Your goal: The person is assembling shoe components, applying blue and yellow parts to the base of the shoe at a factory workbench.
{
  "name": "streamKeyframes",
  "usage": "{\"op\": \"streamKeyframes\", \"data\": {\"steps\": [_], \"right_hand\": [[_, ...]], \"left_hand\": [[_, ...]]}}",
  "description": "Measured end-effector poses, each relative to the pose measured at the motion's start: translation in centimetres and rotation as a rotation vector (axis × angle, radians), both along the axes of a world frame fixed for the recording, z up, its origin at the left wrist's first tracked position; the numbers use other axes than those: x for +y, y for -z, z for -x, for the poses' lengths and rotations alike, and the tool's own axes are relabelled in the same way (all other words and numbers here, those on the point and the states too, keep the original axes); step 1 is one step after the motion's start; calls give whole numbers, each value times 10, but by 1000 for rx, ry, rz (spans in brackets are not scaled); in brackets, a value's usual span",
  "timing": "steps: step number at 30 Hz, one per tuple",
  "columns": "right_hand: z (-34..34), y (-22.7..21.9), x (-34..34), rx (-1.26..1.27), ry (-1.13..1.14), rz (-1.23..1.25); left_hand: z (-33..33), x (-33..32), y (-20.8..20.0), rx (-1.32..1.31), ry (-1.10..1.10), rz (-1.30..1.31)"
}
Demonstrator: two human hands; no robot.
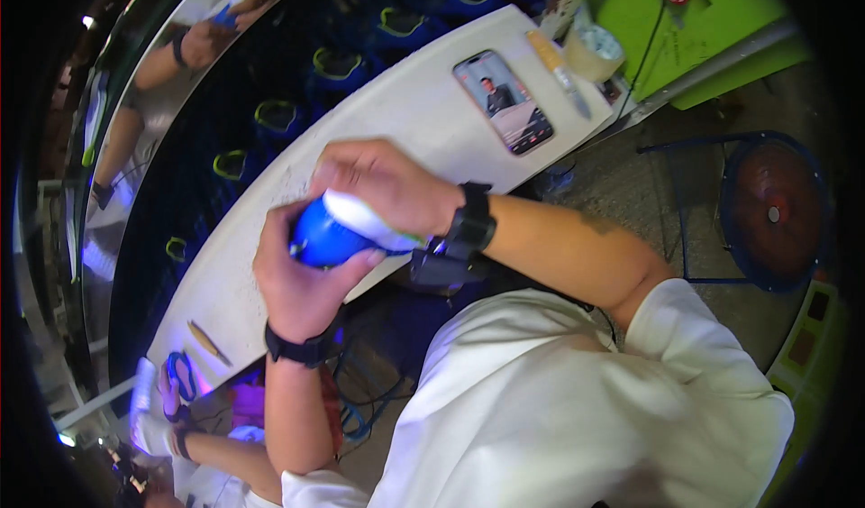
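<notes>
Both of my hands grip a rounded, glossy blue piece (326, 235) with a white part over its upper right side; its exact kind I cannot tell. My left hand (293, 269) wraps round its left and lower side, with the thumb along the bottom edge. From above, my right hand (387, 183) closes over the white part, its fingers curled at the top. A yellow-green edge shows at the right end of the piece, near my right wrist. Both wrists carry black bands. The piece is held over the pale curved worktop (297, 170), and its underside is hidden.
Beyond the worktop runs a dark belt (207, 237) bearing several dark pieces with yellow-green rims. A phone (503, 102), a yellow-handled knife (559, 73) and a tape roll (595, 48) lie right. A pointed tool (209, 343) lies left. Other people's hands (200, 44) work across the belt. A fan (773, 212) stands right.
</notes>
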State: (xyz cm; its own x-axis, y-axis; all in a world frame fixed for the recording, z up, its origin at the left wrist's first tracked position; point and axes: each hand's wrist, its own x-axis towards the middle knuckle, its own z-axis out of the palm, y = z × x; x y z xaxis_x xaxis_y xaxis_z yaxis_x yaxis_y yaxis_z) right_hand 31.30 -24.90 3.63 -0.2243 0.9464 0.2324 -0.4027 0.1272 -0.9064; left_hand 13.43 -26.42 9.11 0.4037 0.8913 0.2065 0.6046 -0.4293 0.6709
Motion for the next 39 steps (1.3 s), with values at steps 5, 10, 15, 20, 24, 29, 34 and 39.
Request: {"op": "streamKeyframes", "data": {"steps": [5,10,15,20,24,29,34,39], "right_hand": [[7,-29,-2,-421,19,-191],[21,-24,13,-507,-111,-224],[46,-8,19,-405,-88,-246],[35,33,21,387,-158,234],[40,29,16,583,-169,312],[41,-3,18,201,-214,235],[28,-17,22,-90,-282,107],[4,-21,22,-186,-280,76]], "left_hand": [[23,5,-2,17,-1,241],[38,10,2,10,-55,401],[63,4,41,-157,-160,359],[79,-5,64,-391,-246,437],[77,-13,70,-436,-257,442],[61,-11,45,-236,-277,367],[30,2,6,-27,-192,341],[4,18,-10,168,-83,335]]}}
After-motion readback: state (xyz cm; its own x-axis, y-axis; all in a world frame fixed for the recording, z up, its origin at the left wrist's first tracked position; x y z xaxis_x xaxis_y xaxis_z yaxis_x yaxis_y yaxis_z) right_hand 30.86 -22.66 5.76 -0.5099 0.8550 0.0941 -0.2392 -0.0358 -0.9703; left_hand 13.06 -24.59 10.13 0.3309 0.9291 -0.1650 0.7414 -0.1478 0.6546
